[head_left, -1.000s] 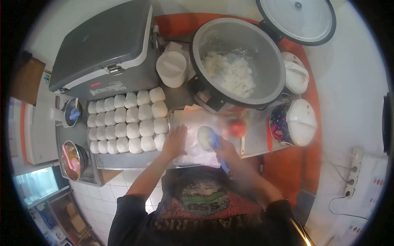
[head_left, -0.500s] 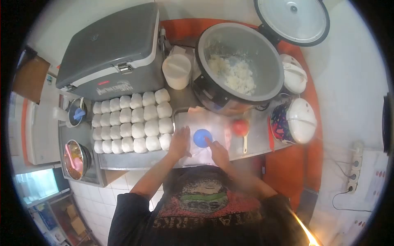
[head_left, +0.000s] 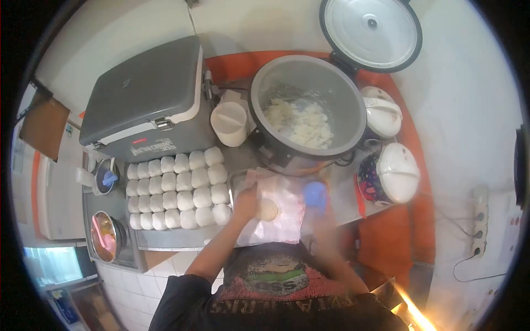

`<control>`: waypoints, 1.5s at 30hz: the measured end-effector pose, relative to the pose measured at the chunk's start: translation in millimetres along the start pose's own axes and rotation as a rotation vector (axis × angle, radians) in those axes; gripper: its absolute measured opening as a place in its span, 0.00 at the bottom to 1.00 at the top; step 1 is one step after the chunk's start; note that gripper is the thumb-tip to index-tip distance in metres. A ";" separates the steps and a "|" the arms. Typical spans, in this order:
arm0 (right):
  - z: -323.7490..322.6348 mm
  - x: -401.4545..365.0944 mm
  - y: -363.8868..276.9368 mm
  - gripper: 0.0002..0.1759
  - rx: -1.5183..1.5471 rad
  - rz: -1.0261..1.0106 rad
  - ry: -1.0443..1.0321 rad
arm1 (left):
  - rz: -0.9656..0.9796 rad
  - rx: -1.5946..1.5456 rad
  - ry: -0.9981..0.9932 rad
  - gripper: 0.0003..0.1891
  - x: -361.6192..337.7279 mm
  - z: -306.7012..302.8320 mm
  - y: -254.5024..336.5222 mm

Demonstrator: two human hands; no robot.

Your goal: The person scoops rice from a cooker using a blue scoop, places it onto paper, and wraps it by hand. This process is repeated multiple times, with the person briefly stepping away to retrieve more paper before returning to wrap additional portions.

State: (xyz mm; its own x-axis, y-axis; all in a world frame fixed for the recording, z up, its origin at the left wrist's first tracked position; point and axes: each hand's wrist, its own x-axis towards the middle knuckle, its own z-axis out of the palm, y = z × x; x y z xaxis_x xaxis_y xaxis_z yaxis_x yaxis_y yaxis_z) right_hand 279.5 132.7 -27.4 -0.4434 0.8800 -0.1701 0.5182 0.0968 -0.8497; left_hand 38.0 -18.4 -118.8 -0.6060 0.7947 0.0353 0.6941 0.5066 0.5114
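Observation:
A stack of pinkish-white paper sheets (head_left: 284,223) lies at the counter's front edge. On it sits a round, flat mound of rice (head_left: 268,210). My left hand (head_left: 246,204) rests on the paper's left side, beside the mound; its fingers are smeared. To the right of the paper is a blue bowl (head_left: 315,195), blurred by motion. My right hand (head_left: 320,223) is just below the bowl and strongly blurred, so its fingers cannot be made out.
Rows of white wrapped bundles (head_left: 186,181) lie left of the paper, before a grey cooler box (head_left: 146,91). An open rice cooker (head_left: 309,132) stands behind. Two lidded pails (head_left: 397,174) are at the right, and a bowl with a pink spoon (head_left: 107,237) far left.
The blue bowl has moved right, off the paper, and the rice mound now shows where it was. My right hand has moved right too. The whole view has shifted slightly downward.

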 end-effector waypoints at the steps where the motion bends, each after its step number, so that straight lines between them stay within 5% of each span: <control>1: -11.9 8.8 21.3 0.41 -0.050 0.062 0.082 | -0.054 -0.013 0.000 0.26 3.9 -13.4 13.7; 5: -35.8 72.9 138.5 0.40 -0.300 -0.132 0.235 | 0.079 -0.039 0.063 0.24 38.5 11.9 -15.6; 8: -41.1 99.0 129.1 0.34 -0.386 -0.387 0.295 | 0.162 0.147 -0.047 0.20 55.7 -3.3 -18.1; 11: -20.1 111.0 116.4 0.28 -0.294 -0.409 0.459 | 0.218 0.144 0.002 0.12 57.0 -16.8 -13.6; 14: 7.6 87.4 35.5 0.22 -0.199 -0.342 0.440 | 0.200 0.004 -0.161 0.08 43.4 -48.2 0.2; 16: 41.6 69.5 -8.7 0.21 -0.020 -0.448 0.181 | 0.277 -0.003 -0.177 0.06 22.1 -49.9 3.2; 20: 99.2 48.7 -38.3 0.24 -0.410 -0.756 -0.516 | 0.422 0.154 -0.294 0.04 -16.4 -61.8 19.5; 24: 121.3 32.6 -24.9 0.30 -0.669 -0.721 -0.669 | 0.530 0.112 -0.154 0.06 -40.9 -46.7 17.6; 26: 121.6 17.1 -5.9 0.34 -0.797 -0.756 -0.749 | 0.512 0.113 -0.089 0.07 -50.1 -41.1 18.6; 29: 105.6 1.5 11.8 0.38 -0.860 -0.825 -0.683 | 0.234 0.291 0.229 0.06 -49.3 -45.4 18.8; 32: 91.8 -6.5 20.5 0.41 -0.822 -0.788 -0.691 | 0.021 0.287 -0.015 0.14 -52.3 -45.3 -16.0; 36: 85.4 -6.1 32.2 0.42 -0.832 -0.800 -0.657 | -0.303 -0.145 -0.010 0.14 -54.5 -39.6 -16.9; 42: 79.4 -3.0 29.8 0.39 -0.791 -0.788 -0.644 | -0.506 -0.244 0.126 0.09 -67.2 -15.8 -16.5; 45: 82.4 -4.9 32.5 0.35 -0.786 -0.770 -0.610 | -0.413 -0.332 -0.064 0.11 -88.7 0.0 -22.5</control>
State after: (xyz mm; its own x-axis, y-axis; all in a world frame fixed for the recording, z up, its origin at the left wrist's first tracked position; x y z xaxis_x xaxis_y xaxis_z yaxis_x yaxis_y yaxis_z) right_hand 238.3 93.2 -95.3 -0.9803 0.1351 -0.1442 0.1774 0.9233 -0.3405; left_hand 76.1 -100.2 -133.4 -0.7706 0.5755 -0.2739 0.2361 0.6569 0.7161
